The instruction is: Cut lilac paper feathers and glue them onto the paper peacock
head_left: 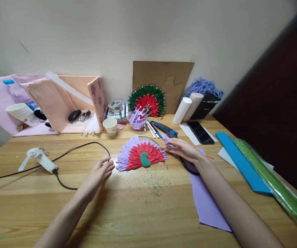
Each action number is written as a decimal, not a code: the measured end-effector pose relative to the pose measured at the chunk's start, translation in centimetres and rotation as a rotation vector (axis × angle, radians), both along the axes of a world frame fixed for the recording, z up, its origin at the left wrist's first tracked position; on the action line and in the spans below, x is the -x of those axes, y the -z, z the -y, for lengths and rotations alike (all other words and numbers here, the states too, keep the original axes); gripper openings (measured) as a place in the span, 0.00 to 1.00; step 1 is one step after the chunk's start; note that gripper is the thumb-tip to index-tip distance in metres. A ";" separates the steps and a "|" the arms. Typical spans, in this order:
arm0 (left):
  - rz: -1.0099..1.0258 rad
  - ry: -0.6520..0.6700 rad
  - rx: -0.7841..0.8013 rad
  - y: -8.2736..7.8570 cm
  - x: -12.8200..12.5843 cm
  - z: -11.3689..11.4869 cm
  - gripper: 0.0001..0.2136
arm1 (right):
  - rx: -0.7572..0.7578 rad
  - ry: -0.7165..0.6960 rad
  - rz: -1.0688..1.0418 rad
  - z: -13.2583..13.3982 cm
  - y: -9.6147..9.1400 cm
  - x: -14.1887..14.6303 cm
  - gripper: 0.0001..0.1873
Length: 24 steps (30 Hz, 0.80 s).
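A fan-shaped paper peacock lies flat on the wooden table, with lilac outer feathers, red inner feathers and a green head and body. Just off its left edge is my left hand, fingers loosely stretched and holding nothing. On the other side my right hand hovers by the right tips of the feathers, its fingers apart; whether they touch the peacock I cannot tell. Small lilac pieces lie behind these fingers. Under my right forearm is a lilac sheet, with a black ring partly hidden on it.
A white glue gun with a black cord stands left. Behind are a paper cup, a bowl of lilac strips, markers, a green-and-red feathered fan and cardboard. A phone and a green roll lie right.
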State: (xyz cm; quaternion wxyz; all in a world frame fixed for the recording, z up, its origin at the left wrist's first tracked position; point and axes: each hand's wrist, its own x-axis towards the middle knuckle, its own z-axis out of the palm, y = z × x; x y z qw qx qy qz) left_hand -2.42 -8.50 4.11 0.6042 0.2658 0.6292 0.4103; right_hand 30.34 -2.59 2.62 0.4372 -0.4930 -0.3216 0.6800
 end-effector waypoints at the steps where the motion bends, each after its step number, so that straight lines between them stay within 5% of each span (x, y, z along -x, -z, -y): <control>1: 0.031 0.002 0.015 -0.2 -0.1 -0.2 0.17 | 0.004 -0.008 -0.008 0.0 0.0 0.1 0.02; 18: 0.112 0.330 -0.006 -1.1 0.5 -2.3 0.08 | 0.070 -0.041 -0.125 0.2 1.2 -0.7 0.04; 24: 0.105 0.301 -0.058 -0.2 0.3 -2.5 0.09 | 0.111 -0.044 -0.124 0.4 1.3 -0.4 0.04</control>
